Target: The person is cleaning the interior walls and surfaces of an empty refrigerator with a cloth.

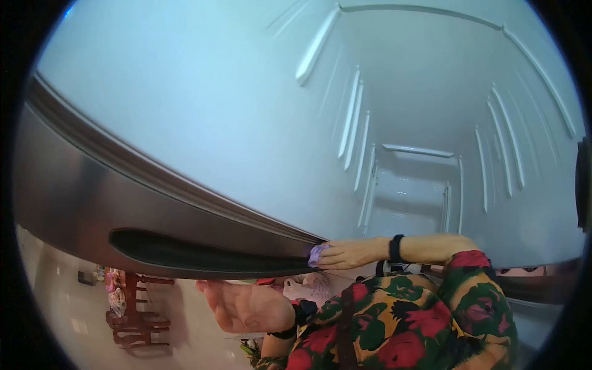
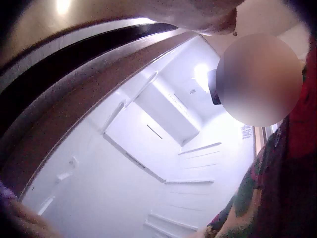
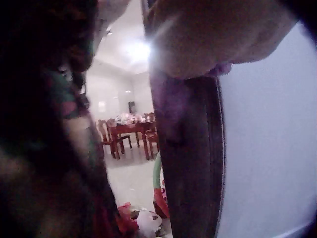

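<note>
My right hand (image 1: 351,253) holds a purple cloth (image 1: 317,254) against the edge of an open refrigerator door (image 1: 185,148). In the right wrist view, a bit of the purple cloth (image 3: 221,69) shows below the hand (image 3: 218,39), over the dark door edge (image 3: 193,148). My left hand (image 1: 250,306) is palm up beside the door's outer face, its fingertips close to the lower rim and nothing in it. At the top of the left wrist view, part of that left hand (image 2: 208,15) appears blurred.
The refrigerator's white interior (image 1: 425,80) has shelf ridges along both side walls. A long dark handle recess (image 1: 185,250) runs along the steel door front. Beyond the door are a wooden table (image 3: 131,128) with chairs and a white bag (image 3: 148,223) on the floor.
</note>
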Available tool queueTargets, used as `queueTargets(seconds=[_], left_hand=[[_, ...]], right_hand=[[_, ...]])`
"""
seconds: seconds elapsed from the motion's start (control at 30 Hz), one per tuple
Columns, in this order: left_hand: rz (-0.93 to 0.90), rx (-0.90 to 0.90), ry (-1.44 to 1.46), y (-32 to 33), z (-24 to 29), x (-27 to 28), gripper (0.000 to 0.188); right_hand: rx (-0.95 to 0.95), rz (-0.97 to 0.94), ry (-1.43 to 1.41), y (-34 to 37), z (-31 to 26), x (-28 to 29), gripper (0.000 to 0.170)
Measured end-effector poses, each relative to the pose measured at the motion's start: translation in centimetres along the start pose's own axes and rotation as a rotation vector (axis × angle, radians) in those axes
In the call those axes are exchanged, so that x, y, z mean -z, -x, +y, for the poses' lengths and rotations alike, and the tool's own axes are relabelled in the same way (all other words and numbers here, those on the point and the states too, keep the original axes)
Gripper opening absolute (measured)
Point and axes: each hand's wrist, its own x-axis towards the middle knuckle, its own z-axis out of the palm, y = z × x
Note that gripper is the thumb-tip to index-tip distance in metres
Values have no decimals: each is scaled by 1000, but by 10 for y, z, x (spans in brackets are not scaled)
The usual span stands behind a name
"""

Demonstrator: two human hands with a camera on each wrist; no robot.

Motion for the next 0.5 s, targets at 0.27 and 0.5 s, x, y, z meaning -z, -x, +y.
queueTargets(seconds=[0.27,0.5], left_hand=[[89,-51,149,-1,16,-22,41],[-145,42,284,22,-5,-21,45]], right_hand=[[-297,733,174,-131,-5,65,27],[-464,990,506,-69,17,-58,41]])
